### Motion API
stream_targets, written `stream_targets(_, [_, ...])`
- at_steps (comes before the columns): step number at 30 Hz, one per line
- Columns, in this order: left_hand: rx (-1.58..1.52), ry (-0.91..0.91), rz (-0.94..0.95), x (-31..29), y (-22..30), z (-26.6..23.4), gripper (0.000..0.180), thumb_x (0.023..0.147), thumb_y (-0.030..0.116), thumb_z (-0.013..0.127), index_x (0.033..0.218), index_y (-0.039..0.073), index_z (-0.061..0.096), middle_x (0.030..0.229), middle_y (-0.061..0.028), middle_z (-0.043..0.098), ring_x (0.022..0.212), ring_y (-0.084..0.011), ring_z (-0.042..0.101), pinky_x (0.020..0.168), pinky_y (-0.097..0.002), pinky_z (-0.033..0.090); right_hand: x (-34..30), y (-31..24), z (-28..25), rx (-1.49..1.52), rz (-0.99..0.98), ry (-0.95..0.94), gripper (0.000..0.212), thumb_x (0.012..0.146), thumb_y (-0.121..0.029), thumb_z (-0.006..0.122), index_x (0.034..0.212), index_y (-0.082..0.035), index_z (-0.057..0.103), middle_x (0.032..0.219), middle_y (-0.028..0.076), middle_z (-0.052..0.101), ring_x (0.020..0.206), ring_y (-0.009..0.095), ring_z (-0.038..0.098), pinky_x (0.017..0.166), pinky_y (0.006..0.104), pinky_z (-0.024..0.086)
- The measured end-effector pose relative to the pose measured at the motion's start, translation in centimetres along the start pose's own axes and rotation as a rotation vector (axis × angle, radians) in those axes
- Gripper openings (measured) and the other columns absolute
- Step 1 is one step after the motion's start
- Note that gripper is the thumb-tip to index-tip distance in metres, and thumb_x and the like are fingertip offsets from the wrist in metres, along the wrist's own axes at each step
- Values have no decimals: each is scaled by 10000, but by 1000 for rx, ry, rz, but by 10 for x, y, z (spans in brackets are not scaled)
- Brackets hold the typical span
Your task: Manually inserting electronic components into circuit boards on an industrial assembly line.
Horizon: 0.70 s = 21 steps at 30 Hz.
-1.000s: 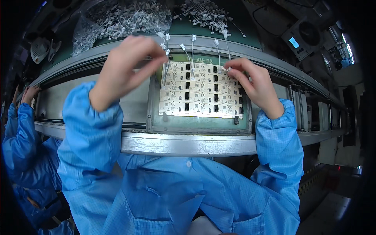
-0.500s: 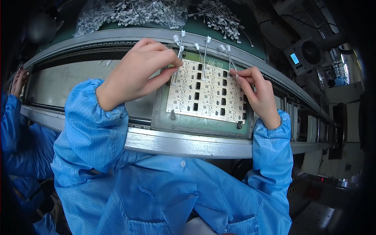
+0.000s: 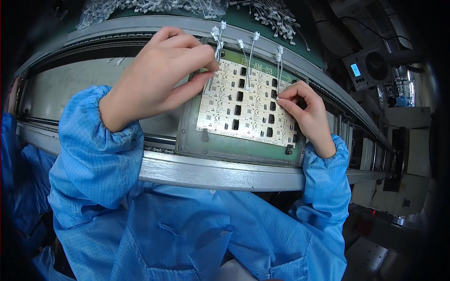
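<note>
A panel of white circuit boards [image 3: 255, 112] with rows of black components lies in a green carrier [image 3: 220, 146]. At its upper left corner, my left hand [image 3: 161, 72] pinches thumb and forefinger beside several thin white connector cables [image 3: 219, 44], apparently gripping one. My right hand [image 3: 307, 110] is closed on the lower end of another white connector cable [image 3: 280, 65], its fingertips against the right-hand column of black components. Between my hands, more white cables [image 3: 252, 56] stand up from the panel, their plugs extending past its far edge. The exact contact under both sets of fingertips is hidden.
Metal conveyor rails [image 3: 220, 173] run along the near and far sides of the carrier. Piles of white cables [image 3: 276, 21] and a clear bag of them [image 3: 154, 7] lie beyond. A boxy device with a lit display [image 3: 368, 65] stands right. Another person's blue sleeve [image 3: 9, 145] shows left.
My right fingertips have moved slightly down the panel, and the cable there now stands straighter. My left hand keeps its pinch at the corner. The whole view has shifted slightly.
</note>
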<state>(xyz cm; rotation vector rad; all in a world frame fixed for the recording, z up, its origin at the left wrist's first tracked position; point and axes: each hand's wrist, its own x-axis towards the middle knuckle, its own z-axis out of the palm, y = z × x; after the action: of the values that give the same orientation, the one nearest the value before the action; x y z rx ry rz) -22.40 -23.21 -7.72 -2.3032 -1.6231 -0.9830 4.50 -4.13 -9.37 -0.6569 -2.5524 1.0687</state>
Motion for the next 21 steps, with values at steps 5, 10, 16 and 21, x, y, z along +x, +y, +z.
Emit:
stream_targets(5, [27, 32, 19, 4, 1, 5, 99, 842, 68, 678, 922, 84, 622, 859, -49, 632, 900, -228, 610, 892, -367, 435, -1, 3, -1, -21, 24, 14, 69, 848, 14, 705, 903, 24, 664, 900, 35, 606, 788, 99, 538, 733, 231, 440])
stream_targets(10, [9, 4, 9, -4, -1, 3, 196, 775, -8, 721, 953, 67, 686, 940, -67, 646, 939, -255, 594, 868, -366, 445, 2, 3, -1, -87, 5, -3, 65, 847, 7, 711, 900, 25, 679, 900, 42, 614, 776, 111, 549, 716, 237, 446])
stream_targets(16, [24, 4, 23, -6, -4, 4, 192, 778, -5, 718, 954, 65, 687, 951, -64, 640, 943, -252, 589, 866, -368, 448, 3, 4, 3, -152, -19, 35, 62, 832, -1, 721, 877, 18, 683, 865, 58, 634, 782, 131, 582, 709, 248, 446])
stream_targets(21, [29, -3, 30, -5, -3, 5, 197, 779, -11, 707, 960, 65, 688, 961, -70, 640, 946, -254, 587, 869, -369, 449, 2, -4, -5, -370, -200, 49, 67, 815, -28, 719, 878, -11, 703, 829, 68, 639, 779, 203, 594, 779, 308, 431])
